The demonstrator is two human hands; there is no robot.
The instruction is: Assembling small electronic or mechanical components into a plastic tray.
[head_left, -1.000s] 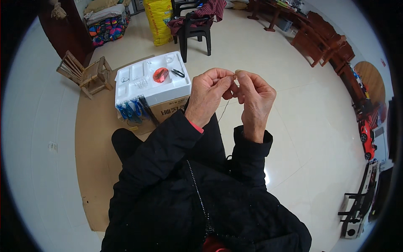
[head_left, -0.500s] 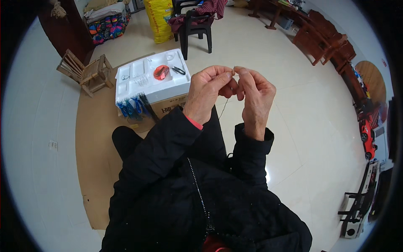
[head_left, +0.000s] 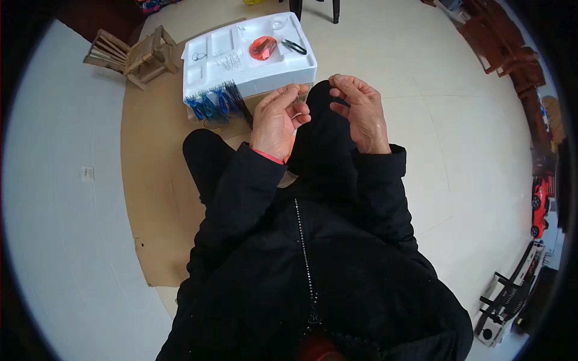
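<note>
My left hand (head_left: 276, 123) is held above my knees with thumb and fingertips pinched together. Level with it on the right, my right hand (head_left: 363, 114) also pinches, apart from the left. What is between the fingertips is too small to make out. Just beyond my hands is a white foam tray (head_left: 256, 79) with shallow compartments. In it lie a round orange-red thing (head_left: 262, 48), black-handled snips (head_left: 294, 47), a thin ring (head_left: 198, 56) and several fine wire-like pieces (head_left: 229, 59). Blue bundles (head_left: 208, 107) and black strands (head_left: 239, 102) hang along its near edge.
Under the tray is a cardboard box, mostly hidden, on a brown sheet (head_left: 150, 180) over the floor. A small bamboo chair (head_left: 147, 57) stands at the left by the white wall. Dark chair legs (head_left: 336, 11) show at the top; wooden furniture (head_left: 503, 54) lines the right.
My hands have moved apart, having been together at the fingertips with a thin strand hanging below. The view has tilted down, so the tray sits higher in it.
</note>
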